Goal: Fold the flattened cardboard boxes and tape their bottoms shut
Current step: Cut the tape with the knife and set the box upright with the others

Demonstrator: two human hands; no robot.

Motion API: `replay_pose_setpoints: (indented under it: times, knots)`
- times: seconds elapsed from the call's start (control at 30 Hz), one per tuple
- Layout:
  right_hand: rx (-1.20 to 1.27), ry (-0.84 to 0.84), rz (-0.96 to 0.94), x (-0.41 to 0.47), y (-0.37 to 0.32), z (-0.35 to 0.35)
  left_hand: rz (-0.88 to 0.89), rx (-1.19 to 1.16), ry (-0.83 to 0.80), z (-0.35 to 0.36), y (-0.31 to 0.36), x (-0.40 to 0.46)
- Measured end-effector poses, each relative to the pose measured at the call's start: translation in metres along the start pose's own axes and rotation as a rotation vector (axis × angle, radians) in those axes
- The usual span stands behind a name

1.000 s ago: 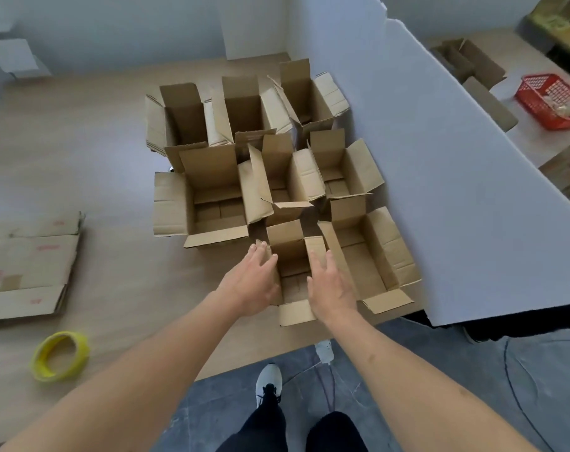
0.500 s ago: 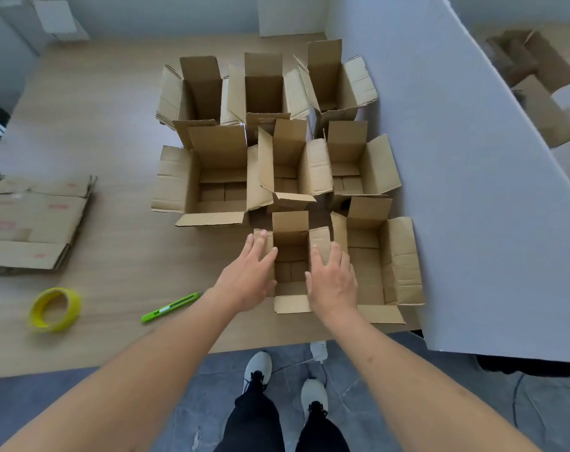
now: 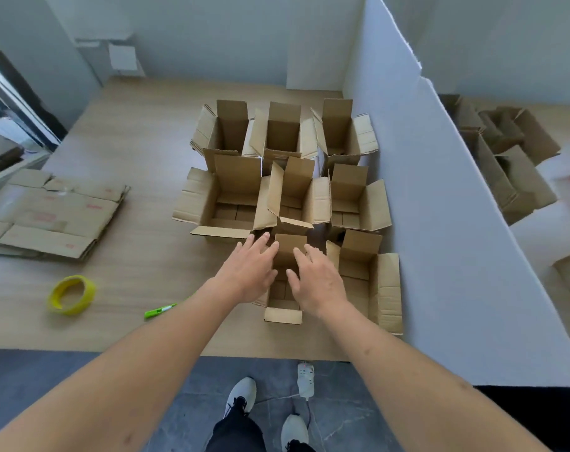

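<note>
At the near edge of the cluster of standing boxes, my left hand (image 3: 249,272) and right hand (image 3: 316,282) lie flat against the two long sides of a small open-topped brown cardboard box (image 3: 285,282), fingers straight and relaxed, neither curled round anything. I am pressing it between my palms rather than gripping it. Its near flap (image 3: 283,315) folds out towards me and its far flap (image 3: 290,247) stands upright between my fingertips.

I judge this box is folded, taped underneath, and being set in its row. To do it well I would keep both palms level and ease it in squarely beside its neighbour, so the flaps do not snag.

Touching this small box on its right is a wider open brown carton (image 3: 368,282). Beyond it stand more open cartons in two further rows, the nearest a large one (image 3: 225,203) just behind my left hand.

Left of the small box, on the pale wooden table (image 3: 140,262), lies a green utility knife (image 3: 161,310), partly hidden by my forearm. Farther left is a yellow roll of tape (image 3: 71,294), and beyond that a stack of flattened cardboard boxes (image 3: 49,216), work still waiting.

Right of the boxes a white partition board (image 3: 440,223) leans, with more brown cartons (image 3: 511,164) behind it. Below the table edge are grey floor tiles, a white power strip (image 3: 305,379) and my white shoes (image 3: 241,394).
</note>
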State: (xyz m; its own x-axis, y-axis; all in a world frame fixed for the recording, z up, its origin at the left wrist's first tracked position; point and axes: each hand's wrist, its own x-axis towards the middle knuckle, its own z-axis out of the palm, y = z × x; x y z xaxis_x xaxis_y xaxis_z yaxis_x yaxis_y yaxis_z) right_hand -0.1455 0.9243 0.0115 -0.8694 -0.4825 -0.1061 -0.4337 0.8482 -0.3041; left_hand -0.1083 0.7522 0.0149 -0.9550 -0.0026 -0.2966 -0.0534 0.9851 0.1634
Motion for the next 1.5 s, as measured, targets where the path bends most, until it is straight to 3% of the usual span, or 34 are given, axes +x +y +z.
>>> replay_pose_setpoints:
  times: [0.37,0.67,1.07,1.5]
  knots:
    - [-0.005,0.041,-0.285,0.017,-0.093,-0.068,-0.19,-0.1,0.238,-0.072,-0.048,-0.064]
    - [-0.045,0.005,-0.393,0.044,-0.228,-0.049,-0.278,-0.171,0.396,-0.09,-0.173,-0.124]
    - [-0.02,-0.123,-0.323,0.085,-0.447,0.057,-0.286,-0.087,0.286,-0.094,-0.413,-0.191]
    - [0.08,-0.281,-0.171,0.214,-0.522,0.158,-0.328,-0.195,0.138,-0.058,-0.587,-0.146]
